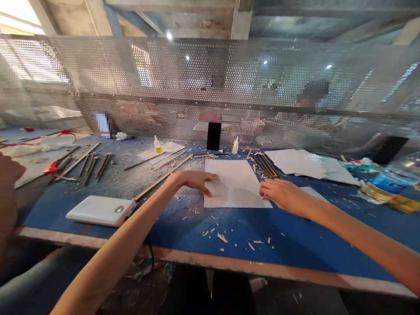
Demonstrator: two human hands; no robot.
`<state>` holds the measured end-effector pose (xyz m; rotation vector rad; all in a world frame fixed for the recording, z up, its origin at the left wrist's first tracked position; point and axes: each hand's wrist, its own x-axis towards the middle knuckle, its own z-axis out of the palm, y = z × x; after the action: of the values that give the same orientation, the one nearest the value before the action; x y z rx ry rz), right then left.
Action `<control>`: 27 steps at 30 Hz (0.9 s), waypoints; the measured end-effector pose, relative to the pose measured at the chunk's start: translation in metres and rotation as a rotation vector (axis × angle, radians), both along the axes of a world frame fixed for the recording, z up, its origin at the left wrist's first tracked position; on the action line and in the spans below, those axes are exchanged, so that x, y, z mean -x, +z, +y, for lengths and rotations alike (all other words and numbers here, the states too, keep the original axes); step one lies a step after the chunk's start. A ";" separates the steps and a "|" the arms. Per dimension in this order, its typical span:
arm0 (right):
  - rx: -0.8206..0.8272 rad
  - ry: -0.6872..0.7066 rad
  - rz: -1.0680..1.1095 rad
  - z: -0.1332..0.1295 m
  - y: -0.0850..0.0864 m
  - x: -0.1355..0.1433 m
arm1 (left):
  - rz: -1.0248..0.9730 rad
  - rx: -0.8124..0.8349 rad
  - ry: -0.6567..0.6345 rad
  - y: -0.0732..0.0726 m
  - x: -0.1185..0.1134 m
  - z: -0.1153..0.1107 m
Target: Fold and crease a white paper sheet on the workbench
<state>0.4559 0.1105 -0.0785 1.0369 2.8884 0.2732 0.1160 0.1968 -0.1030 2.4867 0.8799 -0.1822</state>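
A white sheet of paper [234, 181] lies flat on the blue work table, in the middle of the head view. My left hand [197, 179] rests at the sheet's left edge, its thumb and fingers apart over the paper. At the right edge, my right hand [277, 191] has its fingers bunched together on the sheet's border. Just behind that hand lies a bundle of thin sticks [266, 165]. Small wood shavings [222, 237] are scattered in front of the paper.
A white power bank [100, 211] lies at left, with more sticks [90, 168] behind it. A yellow-labelled glue bottle [158, 145], a white bottle [235, 145] and a phone [214, 136] stand at the back. Paper sheets [295, 162] and a plastic bottle [390, 181] are right. Another person's hand [11, 168] shows far left.
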 end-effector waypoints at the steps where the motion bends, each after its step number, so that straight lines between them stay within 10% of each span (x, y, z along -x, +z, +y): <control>1: -0.009 -0.002 -0.005 0.004 0.000 0.000 | 0.002 -0.004 0.004 0.001 0.000 -0.001; 12: -0.036 0.013 -0.079 -0.019 0.005 0.002 | -0.009 -0.007 -0.021 -0.003 -0.001 0.004; 20: -0.181 -0.026 -0.085 0.029 0.001 0.014 | 0.020 -0.026 -0.032 0.000 -0.001 0.002; 27: -0.064 -0.031 0.009 -0.008 0.011 0.004 | -0.003 -0.004 -0.006 -0.004 0.001 0.003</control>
<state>0.4524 0.1028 -0.0679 1.0952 2.8866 0.3620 0.1149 0.2001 -0.1066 2.4926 0.8731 -0.1794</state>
